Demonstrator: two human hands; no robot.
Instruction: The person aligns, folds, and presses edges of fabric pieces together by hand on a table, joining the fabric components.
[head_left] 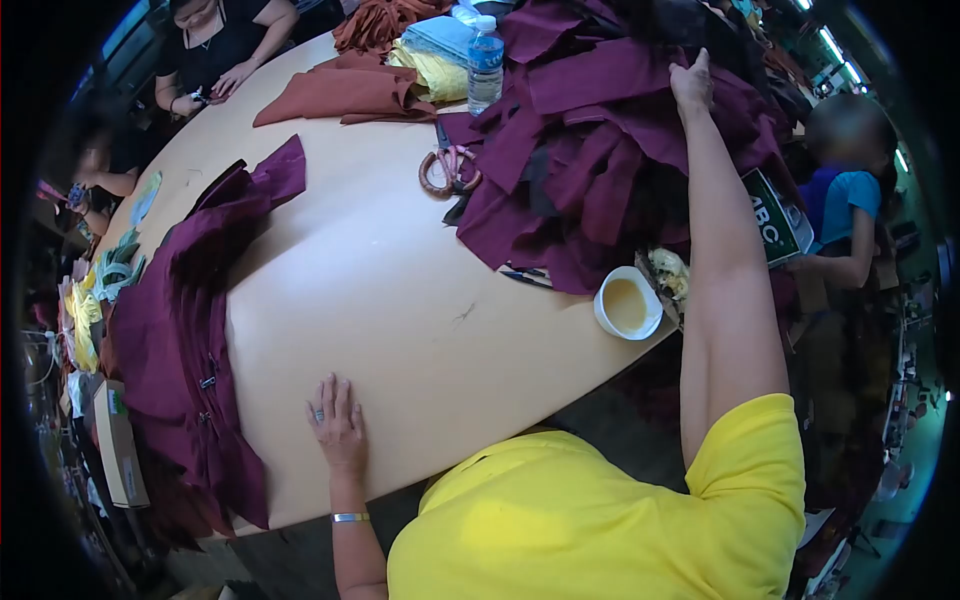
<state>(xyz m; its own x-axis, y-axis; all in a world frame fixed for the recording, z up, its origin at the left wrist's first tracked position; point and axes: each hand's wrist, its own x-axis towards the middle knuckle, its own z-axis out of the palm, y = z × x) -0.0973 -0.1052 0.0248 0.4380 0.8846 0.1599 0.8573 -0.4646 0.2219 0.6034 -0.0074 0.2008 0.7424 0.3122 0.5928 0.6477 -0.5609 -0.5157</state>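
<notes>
My right arm stretches out to a heaped pile of maroon cloth pieces (590, 190). At the top of that heap, my right hand (692, 82) is closed on a maroon cloth piece (610, 78); the fingertips are partly hidden. My left hand (340, 425) lies flat on the pale table (400, 310), fingers stretched out, holding nothing. To its left, a long maroon garment piece (175, 330) with small dark fittings drapes over the table's edge. Scissors (447, 172) with wrapped handles rest beside the heap.
A white cup of tan liquid (628, 304) stands near the right table edge. By the heap are a water bottle (485, 68), rust-brown cloth (345, 90) and yellow cloth (432, 70). Two people sit across the table; another person (845, 190) is at right beside an ABC board (772, 218).
</notes>
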